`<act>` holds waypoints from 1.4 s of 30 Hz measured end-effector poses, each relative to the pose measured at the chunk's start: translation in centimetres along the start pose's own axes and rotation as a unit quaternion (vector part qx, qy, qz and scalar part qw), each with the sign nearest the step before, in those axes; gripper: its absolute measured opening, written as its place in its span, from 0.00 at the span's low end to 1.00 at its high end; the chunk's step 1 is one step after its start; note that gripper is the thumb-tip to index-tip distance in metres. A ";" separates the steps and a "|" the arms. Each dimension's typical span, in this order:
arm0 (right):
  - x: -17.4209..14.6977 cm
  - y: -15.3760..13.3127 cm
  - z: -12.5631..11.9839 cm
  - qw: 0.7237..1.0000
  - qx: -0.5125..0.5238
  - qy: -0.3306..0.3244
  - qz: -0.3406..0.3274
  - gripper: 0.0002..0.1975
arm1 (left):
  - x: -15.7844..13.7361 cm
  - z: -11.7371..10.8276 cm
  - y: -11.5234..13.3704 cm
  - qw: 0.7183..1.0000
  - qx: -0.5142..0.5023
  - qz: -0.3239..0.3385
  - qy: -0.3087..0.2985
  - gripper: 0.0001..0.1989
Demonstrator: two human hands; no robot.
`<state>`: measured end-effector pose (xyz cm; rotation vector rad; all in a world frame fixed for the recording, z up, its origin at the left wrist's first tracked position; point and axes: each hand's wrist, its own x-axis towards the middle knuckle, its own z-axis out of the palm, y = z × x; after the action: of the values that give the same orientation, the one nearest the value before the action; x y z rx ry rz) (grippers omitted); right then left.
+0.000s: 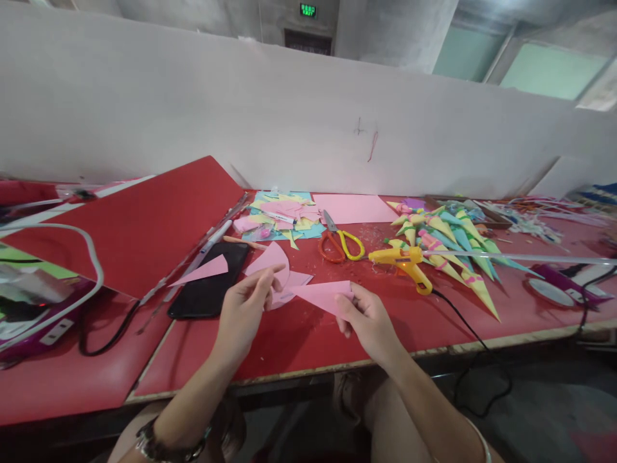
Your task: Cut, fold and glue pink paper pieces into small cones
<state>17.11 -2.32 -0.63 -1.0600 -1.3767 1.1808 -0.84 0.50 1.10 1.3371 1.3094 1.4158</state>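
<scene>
A pink paper piece [321, 294], tapering to a point on its left, is pinched between the thumb and fingers of my right hand [364, 316]. My left hand [251, 299] is just left of that point, fingers apart and slightly bent, with no object visible in it. Beyond and partly behind the left fingers lie pink paper pieces [270, 259] with curved and straight edges. A black phone [207, 289] rests left of that hand, and a narrow pink paper wedge [205, 270] lies across it.
Scissors [341, 244] with red and yellow handles and a yellow glue gun [402, 260] lie beyond my hands. Coloured paper cones [477, 289] are piled at right. Paper scraps [289, 212] and a pink sheet [354, 208] lie by the white partition [289, 116]. The red table [308, 347] ends near my knees.
</scene>
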 end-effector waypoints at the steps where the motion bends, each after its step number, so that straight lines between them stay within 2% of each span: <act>1: 0.0 0.0 0.0 1.000 0.000 -0.003 0.000 0.14 | 0.0 0.1 0.0 1.000 0.000 0.006 0.000 0.12; 4: -0.1 0.1 0.1 1.000 -0.005 -0.007 0.003 0.13 | -0.1 0.1 -0.1 0.999 -0.018 0.023 0.015 0.13; 7: -0.1 0.0 0.1 1.000 -0.014 -0.006 0.008 0.13 | -0.2 -0.1 -0.1 1.000 0.017 0.021 0.014 0.08; 10: -0.1 0.0 0.1 1.000 -0.017 -0.005 0.010 0.13 | -0.3 -0.3 -0.1 0.998 0.055 0.004 -0.008 0.10; 14: -0.1 0.1 0.1 1.000 -0.019 -0.003 0.007 0.13 | -0.4 -0.3 0.0 1.000 0.023 -0.019 -0.009 0.13; 19: -0.1 0.2 0.0 1.000 -0.018 0.003 0.011 0.13 | -0.3 -0.1 0.1 1.000 0.021 0.002 0.014 0.16; 24: 0.0 0.1 -0.1 1.000 -0.020 0.003 0.008 0.12 | -0.3 0.1 0.3 0.997 0.068 0.029 0.014 0.10; 29: 0.0 0.2 -0.1 1.000 -0.020 0.003 0.009 0.12 | -0.3 0.1 0.1 0.996 0.077 0.035 0.030 0.10; 42: -0.1 -0.2 0.1 1.000 -0.029 -0.004 0.008 0.11 | 0.0 0.3 -0.5 0.997 0.061 0.044 0.001 0.09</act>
<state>17.05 -2.46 -0.42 -1.1101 -1.4182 1.1637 -0.58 0.61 0.60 1.4896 1.3734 1.4152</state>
